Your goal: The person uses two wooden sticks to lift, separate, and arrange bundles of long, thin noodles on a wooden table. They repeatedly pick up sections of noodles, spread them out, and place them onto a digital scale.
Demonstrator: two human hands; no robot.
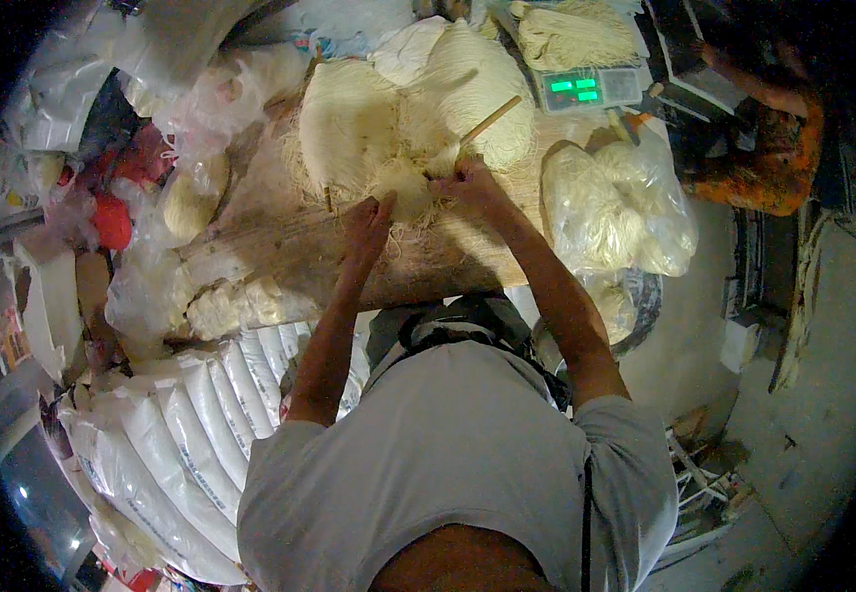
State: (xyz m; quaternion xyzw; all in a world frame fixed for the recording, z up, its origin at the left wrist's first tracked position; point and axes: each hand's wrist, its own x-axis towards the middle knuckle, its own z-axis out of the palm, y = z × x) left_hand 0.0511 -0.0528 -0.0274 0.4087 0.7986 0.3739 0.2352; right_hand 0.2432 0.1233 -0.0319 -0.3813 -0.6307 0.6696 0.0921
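Pale, thin noodles [349, 123] lie in large folded mats on the wooden table in front of me. A small bundle of noodles [406, 192] sits at the near edge of these mats, between my hands. My left hand [372, 219] grips its left side with the fingers closed. On the other side, my right hand [471, 185] has its fingers curled against the noodles, partly hiding what they pinch. A wooden stick [490, 122] slants across the right mat just beyond my right hand. Loose strands hang around the bundle.
A digital scale [591, 90] with green digits bears more noodles [576, 35] at the far right. Plastic bags of noodles [615, 207] stand at the table's right edge. White sacks [166, 434] are stacked at lower left. Another person's arm [758, 94] shows at upper right.
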